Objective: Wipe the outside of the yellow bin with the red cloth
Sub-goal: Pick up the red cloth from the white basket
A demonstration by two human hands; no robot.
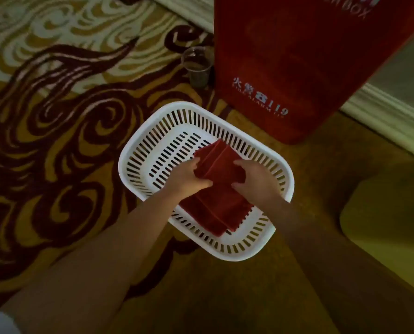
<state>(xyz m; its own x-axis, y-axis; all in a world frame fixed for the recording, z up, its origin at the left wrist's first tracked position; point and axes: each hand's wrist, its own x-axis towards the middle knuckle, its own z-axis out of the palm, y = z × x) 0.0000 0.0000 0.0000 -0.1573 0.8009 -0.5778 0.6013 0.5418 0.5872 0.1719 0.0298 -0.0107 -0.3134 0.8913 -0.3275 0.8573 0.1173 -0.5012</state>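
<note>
Your two bare forearms reached forward from the bottom edge, over the patterned carpet [56,145]. Your left hand [189,179] and your right hand [256,179] both gripped the folded red cloth [216,189] — the fingers of each were closed on its upper part, one hand on each side. The cloth lay inside a white slotted basket [152,141], with its lower end near the basket's near wall. The yellow bin [389,213] stood at your right, near the basket but apart from it, and only partly in view. Farther away, a red fire box [297,56] stood upright behind the basket — just beside it on the left was a clear plastic cup [197,67] on the carpet.
</note>
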